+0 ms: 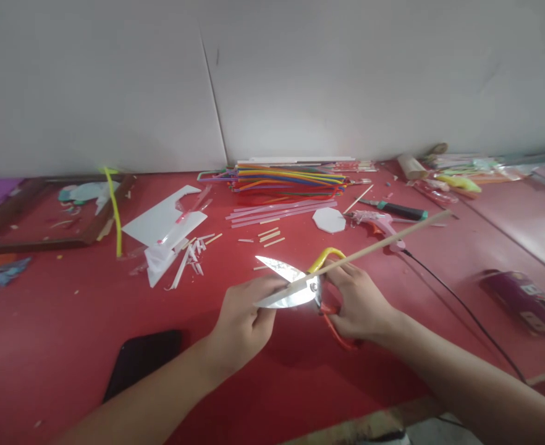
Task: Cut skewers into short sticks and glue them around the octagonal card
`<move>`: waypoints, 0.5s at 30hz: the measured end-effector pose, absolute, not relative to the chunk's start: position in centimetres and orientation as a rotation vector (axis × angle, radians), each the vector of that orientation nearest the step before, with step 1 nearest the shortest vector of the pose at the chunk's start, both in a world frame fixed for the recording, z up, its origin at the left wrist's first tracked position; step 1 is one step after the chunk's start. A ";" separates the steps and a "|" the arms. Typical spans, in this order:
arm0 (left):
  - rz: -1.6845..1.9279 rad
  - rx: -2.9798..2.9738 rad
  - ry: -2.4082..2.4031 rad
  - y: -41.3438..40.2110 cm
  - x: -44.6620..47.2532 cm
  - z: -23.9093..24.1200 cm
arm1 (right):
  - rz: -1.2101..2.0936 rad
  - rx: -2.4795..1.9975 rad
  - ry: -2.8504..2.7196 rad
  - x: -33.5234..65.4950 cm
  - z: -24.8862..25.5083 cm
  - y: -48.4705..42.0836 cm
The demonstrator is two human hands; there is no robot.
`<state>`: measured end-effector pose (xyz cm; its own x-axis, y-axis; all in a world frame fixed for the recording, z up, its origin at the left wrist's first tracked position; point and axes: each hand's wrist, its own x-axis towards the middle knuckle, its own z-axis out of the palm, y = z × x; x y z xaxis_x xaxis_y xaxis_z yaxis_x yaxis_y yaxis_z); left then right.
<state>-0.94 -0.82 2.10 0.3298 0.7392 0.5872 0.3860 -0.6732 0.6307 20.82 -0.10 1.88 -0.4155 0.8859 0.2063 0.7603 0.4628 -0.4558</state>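
My right hand [358, 303] grips the yellow and orange handles of a pair of scissors [287, 285] whose steel blades stand apart. A long thin wooden stick [393, 240] runs from the upper right down between the blades, close to the pivot. My left hand [245, 321] is closed on the stick's left end, just below the lower blade. Both hands hover over the red table [45, 346].
A black phone [140, 364] lies near my left forearm. Behind are cut stick pieces [269, 235], white card scraps [165, 225], a bundle of coloured straws [288, 179], a white octagon [329, 220], a pink glue gun [377, 224] with its black cord [458, 303], a purple box [525, 303].
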 end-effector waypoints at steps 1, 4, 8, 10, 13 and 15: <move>1.256 2.213 1.002 -0.8 -0.9 2.1 | 0.421 -1.395 -2.303 20.8 1.9 -0.1; 1.175 2.157 1.051 -0.9 -0.8 2.0 | 0.442 -1.423 -2.308 20.8 2.0 -0.1; 1.191 2.097 1.114 -0.8 -0.5 2.2 | 0.457 -1.486 -2.293 20.6 2.1 -0.1; 1.220 2.116 1.112 -0.6 -0.5 2.3 | 0.452 -1.499 -2.290 20.5 2.2 -0.1; 1.248 2.169 1.052 -0.4 -0.6 2.2 | 0.432 -1.464 -2.288 20.4 2.3 -0.1; 1.270 2.197 1.014 -0.4 -0.7 2.0 | 0.389 -1.428 -2.285 20.6 2.2 -0.1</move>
